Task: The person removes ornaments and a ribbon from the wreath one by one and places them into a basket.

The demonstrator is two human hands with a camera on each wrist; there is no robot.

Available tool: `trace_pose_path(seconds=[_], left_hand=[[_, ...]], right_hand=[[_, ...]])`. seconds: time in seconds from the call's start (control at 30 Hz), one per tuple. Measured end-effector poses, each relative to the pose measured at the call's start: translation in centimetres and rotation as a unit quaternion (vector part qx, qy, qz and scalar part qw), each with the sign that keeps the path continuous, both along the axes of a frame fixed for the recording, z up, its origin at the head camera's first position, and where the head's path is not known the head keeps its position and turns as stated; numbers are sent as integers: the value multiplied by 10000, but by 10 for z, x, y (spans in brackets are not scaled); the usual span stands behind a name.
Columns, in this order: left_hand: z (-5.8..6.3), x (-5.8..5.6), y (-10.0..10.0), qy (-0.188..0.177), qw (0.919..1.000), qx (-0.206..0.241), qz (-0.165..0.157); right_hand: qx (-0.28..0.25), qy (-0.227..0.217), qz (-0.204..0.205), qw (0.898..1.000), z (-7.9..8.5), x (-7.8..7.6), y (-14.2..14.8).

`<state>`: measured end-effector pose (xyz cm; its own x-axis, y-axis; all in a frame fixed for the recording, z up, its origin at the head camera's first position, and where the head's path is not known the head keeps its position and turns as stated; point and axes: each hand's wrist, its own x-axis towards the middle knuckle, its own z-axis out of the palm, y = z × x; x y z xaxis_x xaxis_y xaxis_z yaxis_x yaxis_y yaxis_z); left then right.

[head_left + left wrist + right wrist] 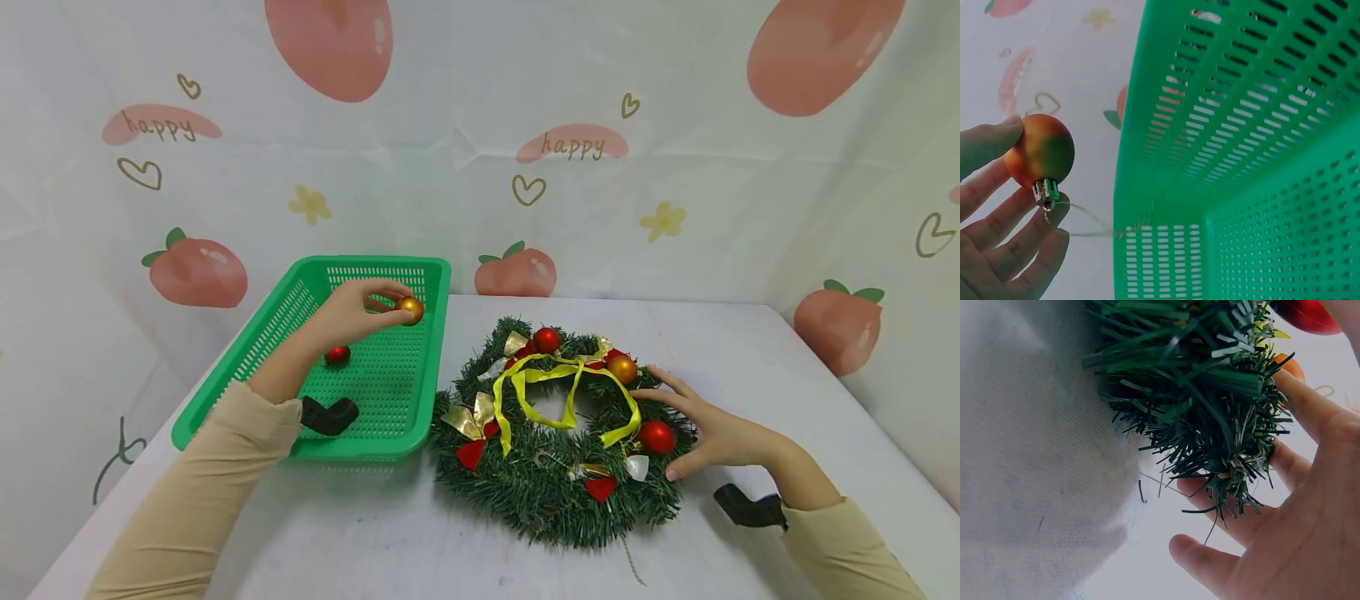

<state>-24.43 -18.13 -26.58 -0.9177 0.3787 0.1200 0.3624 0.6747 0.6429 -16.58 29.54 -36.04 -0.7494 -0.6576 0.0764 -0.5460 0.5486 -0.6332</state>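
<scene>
Between thumb and fingertips my left hand (366, 310) pinches a gold Christmas bauble (409, 310), raised over the green basket. In the left wrist view the bauble (1041, 150) hangs cap down, with a thin string loop trailing from its silver cap. My right hand (716, 429) rests at the right edge of a green wreath (517, 492), fingers spread around its outer needles. The wreath lies flat and carries red baubles (657, 437), a gold one (622, 369), gold and red bows (471, 427) and a loose yellow ribbon (542, 412).
The green plastic basket (442, 358) stands left of the wreath with a red bauble (337, 356) inside. Both stand on a white-covered table (330, 533). A printed cloth (450, 200) hangs behind the table. Black wrist straps (328, 417) show at both cuffs.
</scene>
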Motion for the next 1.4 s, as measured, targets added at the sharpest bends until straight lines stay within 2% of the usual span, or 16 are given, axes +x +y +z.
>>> trace_pose_path(seconds=[0.57,1.0,1.4], left_hand=[[-8,-11,-18,-167,9996,-118,194],[-20,-27,-27,-464,9957,-481,648],[-26,-35,-31,-525,9935,-582,829]], right_hand=[[21,-60,-32,10000,2,1,-1],[16,-121,-32,9999,0,1,0],[-1,-127,-42,9999,0,1,0]])
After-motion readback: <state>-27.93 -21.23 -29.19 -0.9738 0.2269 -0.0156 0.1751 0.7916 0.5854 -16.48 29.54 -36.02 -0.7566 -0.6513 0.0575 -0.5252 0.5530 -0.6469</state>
